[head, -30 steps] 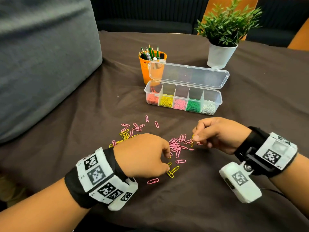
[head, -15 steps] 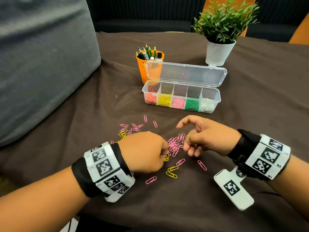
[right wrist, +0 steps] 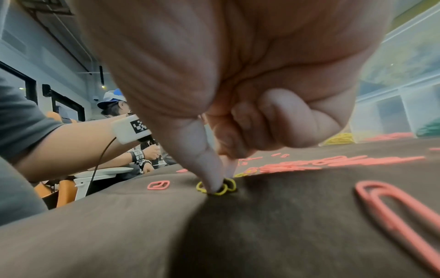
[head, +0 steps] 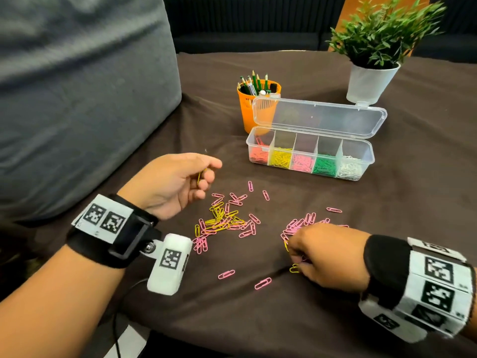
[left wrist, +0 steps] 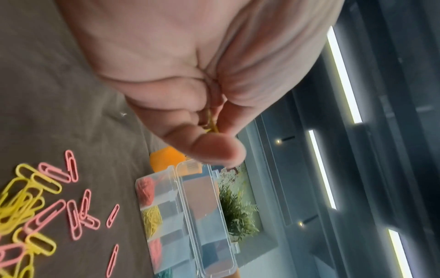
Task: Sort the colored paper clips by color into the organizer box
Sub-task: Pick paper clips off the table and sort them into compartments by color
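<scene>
From the head view, the organizer box (head: 309, 156) sits on the dark tablecloth (head: 387, 215) with its clear lid tipped back; its five compartments hold, left to right, coral, yellow, pink, green and white clips. Loose paper clips (head: 227, 220), thin pink and yellow wire loops, lie scattered nearer the person, a mixed heap in the middle and a mostly pink bunch by the right hand (head: 325, 257). The left hand (head: 173, 184) is raised, palm turned up, its thumb and forefinger pinching a yellow clip (head: 200, 177) while the other fingers curl loosely. The right hand is knuckles-up on the cloth, fingers bunched over yellow clips (head: 294, 268) at its fingertips. Both wrists wear black bands with square black-and-white code markers; no readable words show. Behind the box stand an orange pencil cup (head: 255, 104) and a potted plant (head: 374, 60). The left wrist view shows the yellow clip (left wrist: 212, 124) nipped between thumb and curled fingers (left wrist: 209, 148), above the box (left wrist: 185, 222). The right wrist view shows the thumb and forefinger pressed together onto a small tangle of yellow clips (right wrist: 216, 187) lying on the cloth, the remaining fingers (right wrist: 285, 120) folded into the palm.
</scene>
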